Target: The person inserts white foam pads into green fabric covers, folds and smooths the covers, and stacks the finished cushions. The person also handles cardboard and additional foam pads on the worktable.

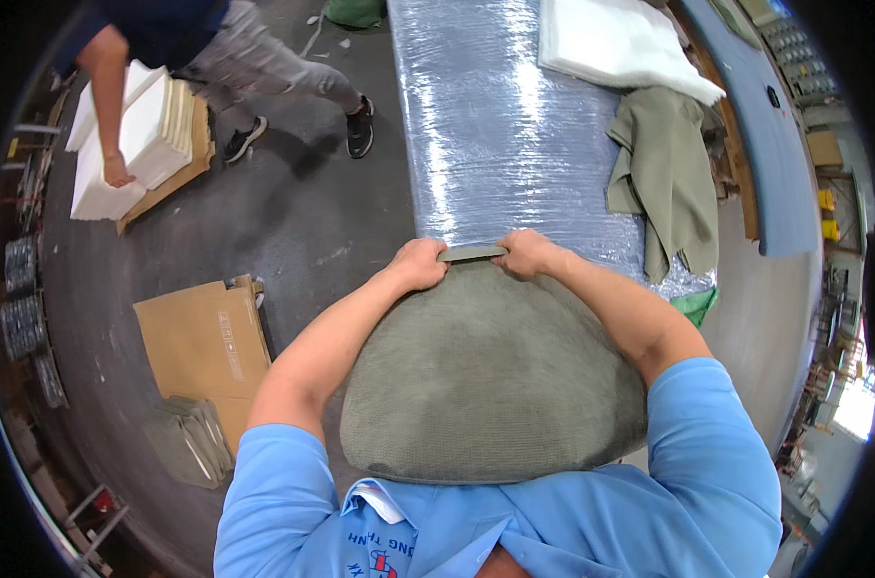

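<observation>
A grey-green fabric-covered seat cushion [495, 376], wide and rounded, rests against my chest at the near end of a table wrapped in clear plastic film [495, 125]. My left hand [420, 264] grips the left end of a fabric strip along the cushion's far edge. At the right end of that same strip, my right hand [526, 253] has its fingers closed on the cloth. The strip is stretched between both hands. My fingertips are partly hidden under the fabric.
Olive fabric [664, 173] and white padding [611, 43] lie on the table's right side. On the floor at left are flattened cardboard [206, 337] and stacked grey-green pieces [192, 438]. A co-worker [216, 58] touches a white foam stack [134, 144] at the far left.
</observation>
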A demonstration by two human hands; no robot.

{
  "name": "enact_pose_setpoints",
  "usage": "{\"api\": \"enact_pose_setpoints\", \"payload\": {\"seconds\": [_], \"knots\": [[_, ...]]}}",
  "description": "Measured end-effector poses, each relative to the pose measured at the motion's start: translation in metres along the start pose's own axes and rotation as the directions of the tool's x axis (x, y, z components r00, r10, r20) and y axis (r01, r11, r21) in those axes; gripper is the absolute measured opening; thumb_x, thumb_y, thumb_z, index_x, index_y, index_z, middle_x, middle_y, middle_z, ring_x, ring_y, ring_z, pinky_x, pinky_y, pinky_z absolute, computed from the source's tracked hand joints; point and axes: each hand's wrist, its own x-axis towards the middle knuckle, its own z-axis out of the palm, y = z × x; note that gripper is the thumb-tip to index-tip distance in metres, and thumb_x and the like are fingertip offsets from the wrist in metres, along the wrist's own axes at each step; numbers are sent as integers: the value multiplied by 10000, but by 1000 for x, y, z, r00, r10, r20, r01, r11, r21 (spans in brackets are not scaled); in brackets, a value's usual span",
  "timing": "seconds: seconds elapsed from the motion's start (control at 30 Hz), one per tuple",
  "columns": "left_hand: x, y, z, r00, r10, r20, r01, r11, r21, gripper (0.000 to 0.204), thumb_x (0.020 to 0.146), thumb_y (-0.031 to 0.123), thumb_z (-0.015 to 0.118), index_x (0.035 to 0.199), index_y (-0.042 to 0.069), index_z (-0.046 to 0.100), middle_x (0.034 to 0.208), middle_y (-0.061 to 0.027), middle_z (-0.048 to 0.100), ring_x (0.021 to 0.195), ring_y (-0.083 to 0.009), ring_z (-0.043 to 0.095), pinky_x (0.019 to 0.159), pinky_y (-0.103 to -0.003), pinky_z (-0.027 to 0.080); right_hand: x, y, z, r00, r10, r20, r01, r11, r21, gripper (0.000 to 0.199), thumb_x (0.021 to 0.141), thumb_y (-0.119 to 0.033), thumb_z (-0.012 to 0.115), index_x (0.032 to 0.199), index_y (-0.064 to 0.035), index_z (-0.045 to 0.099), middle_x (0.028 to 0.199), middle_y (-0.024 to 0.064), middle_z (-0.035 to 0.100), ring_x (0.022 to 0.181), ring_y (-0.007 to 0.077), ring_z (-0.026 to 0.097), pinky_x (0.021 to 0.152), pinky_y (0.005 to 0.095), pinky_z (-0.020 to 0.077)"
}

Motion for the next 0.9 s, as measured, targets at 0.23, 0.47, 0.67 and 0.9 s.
{"api": "enact_pose_setpoints", "payload": {"seconds": [0.23, 0.47, 0.67, 0.9], "knots": [[17, 26, 24, 987, 15, -161, 13, 985, 172, 211, 937, 185, 604, 1078, 27, 611, 949, -260, 729, 954, -456, 704, 834, -564, 536, 0, 9, 42, 935, -54, -352, 48, 999, -26, 213, 969, -222, 587, 1067, -34, 607, 964, 218, 724, 951, 424, 699, 817, 531, 546], [39, 13, 29, 980, 107, -169, -46, 943, 328, 162, 945, 138, 507, 1044, 17, 547, 810, -247, 726, 806, -461, 722, 752, -561, 555, 26, 21, 58, 879, -85, -469, 59, 996, -71, 151, 968, -200, 540, 1024, -62, 565, 922, 192, 735, 834, 404, 727, 698, 513, 569], [56, 7, 31, 974, 103, -203, -22, 930, 366, 188, 944, 185, 572, 1044, 42, 504, 825, -247, 723, 812, -468, 713, 736, -579, 541, 40, 33, 63, 833, -141, -535, 109, 990, -91, 154, 966, -215, 527, 991, -63, 540, 909, 169, 727, 792, 427, 704, 683, 553, 539], [48, 10, 29, 977, 108, -186, -29, 923, 383, 217, 943, 192, 613, 1044, 49, 485, 840, -248, 722, 838, -467, 708, 750, -568, 535, -16, 79, 20, 978, -151, -142, 165, 982, 90, 496, 1047, -531, 528, 1121, -55, 647, 1003, 232, 700, 1031, 436, 663, 888, 528, 516]]}}
